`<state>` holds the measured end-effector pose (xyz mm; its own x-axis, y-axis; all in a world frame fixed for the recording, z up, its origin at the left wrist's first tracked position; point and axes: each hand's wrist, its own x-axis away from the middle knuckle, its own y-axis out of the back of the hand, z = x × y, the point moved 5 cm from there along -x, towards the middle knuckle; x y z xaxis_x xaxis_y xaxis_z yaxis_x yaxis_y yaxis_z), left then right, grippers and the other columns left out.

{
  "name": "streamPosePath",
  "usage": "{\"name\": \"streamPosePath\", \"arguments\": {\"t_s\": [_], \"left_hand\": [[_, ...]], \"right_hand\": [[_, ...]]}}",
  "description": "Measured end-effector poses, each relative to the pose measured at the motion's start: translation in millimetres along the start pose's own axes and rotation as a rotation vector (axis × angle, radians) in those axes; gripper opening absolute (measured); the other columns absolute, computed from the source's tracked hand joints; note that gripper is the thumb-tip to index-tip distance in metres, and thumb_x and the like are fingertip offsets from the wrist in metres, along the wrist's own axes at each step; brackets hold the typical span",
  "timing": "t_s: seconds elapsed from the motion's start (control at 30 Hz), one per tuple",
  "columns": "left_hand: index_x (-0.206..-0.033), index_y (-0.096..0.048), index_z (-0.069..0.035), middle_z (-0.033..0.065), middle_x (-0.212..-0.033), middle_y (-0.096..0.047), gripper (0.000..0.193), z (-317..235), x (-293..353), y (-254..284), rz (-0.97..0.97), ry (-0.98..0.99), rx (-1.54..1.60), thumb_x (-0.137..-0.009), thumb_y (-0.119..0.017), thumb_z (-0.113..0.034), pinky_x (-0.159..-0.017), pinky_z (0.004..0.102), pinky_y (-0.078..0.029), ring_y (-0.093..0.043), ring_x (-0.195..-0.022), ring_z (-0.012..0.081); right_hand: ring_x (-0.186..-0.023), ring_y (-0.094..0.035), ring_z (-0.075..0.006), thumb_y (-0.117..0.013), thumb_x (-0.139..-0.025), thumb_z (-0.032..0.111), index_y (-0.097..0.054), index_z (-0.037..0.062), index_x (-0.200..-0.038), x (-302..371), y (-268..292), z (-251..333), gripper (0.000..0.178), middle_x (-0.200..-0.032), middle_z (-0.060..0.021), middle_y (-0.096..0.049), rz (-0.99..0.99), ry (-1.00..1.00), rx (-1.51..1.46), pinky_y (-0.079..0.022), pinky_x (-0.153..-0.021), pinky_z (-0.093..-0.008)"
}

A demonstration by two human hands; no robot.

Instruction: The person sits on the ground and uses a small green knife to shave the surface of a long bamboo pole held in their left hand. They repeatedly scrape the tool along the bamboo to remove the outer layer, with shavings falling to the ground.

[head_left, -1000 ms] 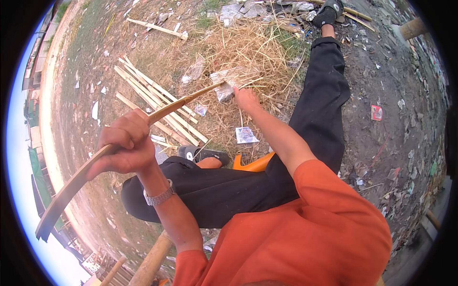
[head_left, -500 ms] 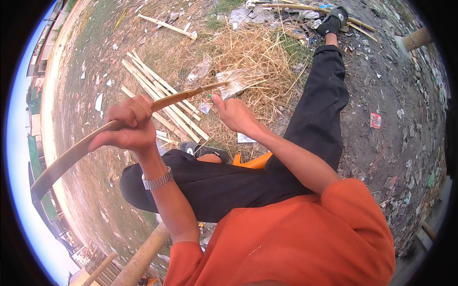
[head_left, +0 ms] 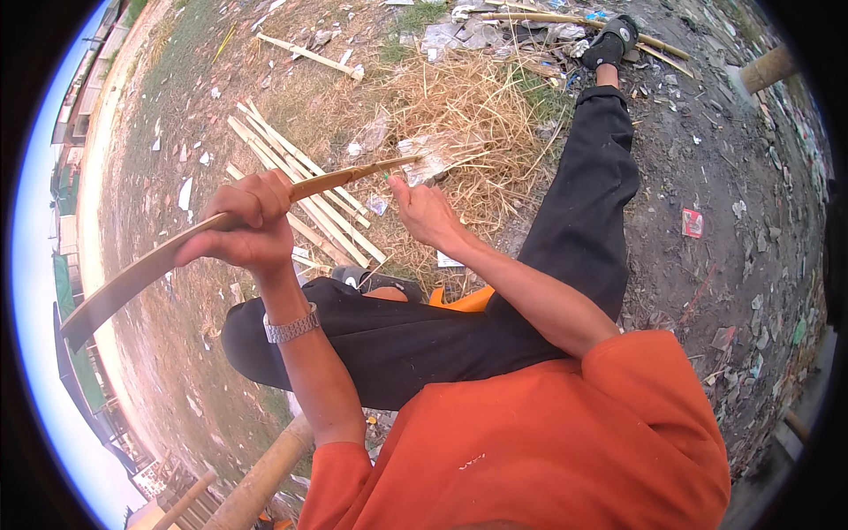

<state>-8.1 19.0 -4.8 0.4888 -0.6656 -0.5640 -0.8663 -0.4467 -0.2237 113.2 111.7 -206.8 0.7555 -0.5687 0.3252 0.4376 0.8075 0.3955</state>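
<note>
My left hand [head_left: 246, 228] is wrapped round a long, flat bamboo strip [head_left: 320, 182], held slantwise in the air. Its wide end reaches down to the far left; its narrow, roughly cut end points right. Near that narrow end is my right hand [head_left: 430, 215], closed on a small tool, apparently a knife [head_left: 386, 176]. Only a bit of green shows at its thumb, and the fist hides the rest. Beyond the hands, several pale bamboo strips [head_left: 305, 172] lie loosely together on the ground.
Straw-like shavings [head_left: 486, 106] are heaped beyond my right hand. A single bamboo piece [head_left: 309, 55] lies farther off. Something orange [head_left: 468, 301] sits between my legs. A thick bamboo pole [head_left: 261, 473] rises at lower left, another [head_left: 767, 71] at upper right. Litter dots the ground.
My right hand has shifted slightly, and the thin blade that showed across the strip is no longer plain to see. The left hand keeps its hold, a little lower and to the right.
</note>
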Motion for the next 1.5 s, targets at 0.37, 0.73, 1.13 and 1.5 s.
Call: {"name": "streamPosePath", "arguments": {"t_s": [0.37,0.73,1.13,1.5], "left_hand": [[-0.056,-0.029,-0.01,-0.0015,-0.047,-0.022,0.076,1,-2,-1,0.008,0.028,-0.008,-0.07,-0.025,-0.085,-0.048,0.0301,-0.018,-0.019,-0.044,0.0125],[-0.056,-0.029,-0.01,-0.0015,-0.047,-0.023,0.076,3,1,-3,0.025,0.026,-0.003,-0.071,-0.024,-0.085,-0.047,0.0304,-0.018,-0.019,-0.043,0.0125],[-0.057,-0.025,-0.011,-0.002,-0.047,-0.022,0.075,3,-2,-6,0.039,0.015,0.025,-0.072,-0.023,-0.085,-0.047,0.0298,-0.018,-0.018,-0.045,0.0122],[-0.055,-0.025,-0.011,-0.0022,-0.047,-0.022,0.077,2,2,4,-0.009,0.042,0.058,-0.068,-0.028,-0.087,-0.049,0.03,-0.017,-0.018,-0.045,0.0123]], "right_hand": [[-0.061,-0.059,-0.0439,-0.027,-0.096,0.048,-0.06,-0.0084,-0.063,-14,1,-28,0.074,-0.059,-0.0303,-0.056,-0.019,-0.065,0.015,-0.046,-0.065,-0.0504],[-0.064,-0.058,-0.0456,-0.024,-0.097,0.048,-0.057,-0.0085,-0.059,-29,0,-44,0.076,-0.059,-0.0313,-0.054,-0.054,-0.067,0.095,-0.045,-0.069,-0.0512],[-0.068,-0.06,-0.0436,-0.024,-0.096,0.052,-0.061,-0.01,-0.067,-62,-19,-102,0.078,-0.068,-0.0313,-0.058,-0.101,-0.194,0.052,-0.047,-0.071,-0.0519],[-0.086,-0.059,-0.0474,-0.025,-0.096,0.049,-0.064,-0.0107,-0.082,-81,-38,-131,0.073,-0.084,-0.034,-0.061,-0.074,-0.308,0.063,-0.045,-0.083,-0.0512]]}}
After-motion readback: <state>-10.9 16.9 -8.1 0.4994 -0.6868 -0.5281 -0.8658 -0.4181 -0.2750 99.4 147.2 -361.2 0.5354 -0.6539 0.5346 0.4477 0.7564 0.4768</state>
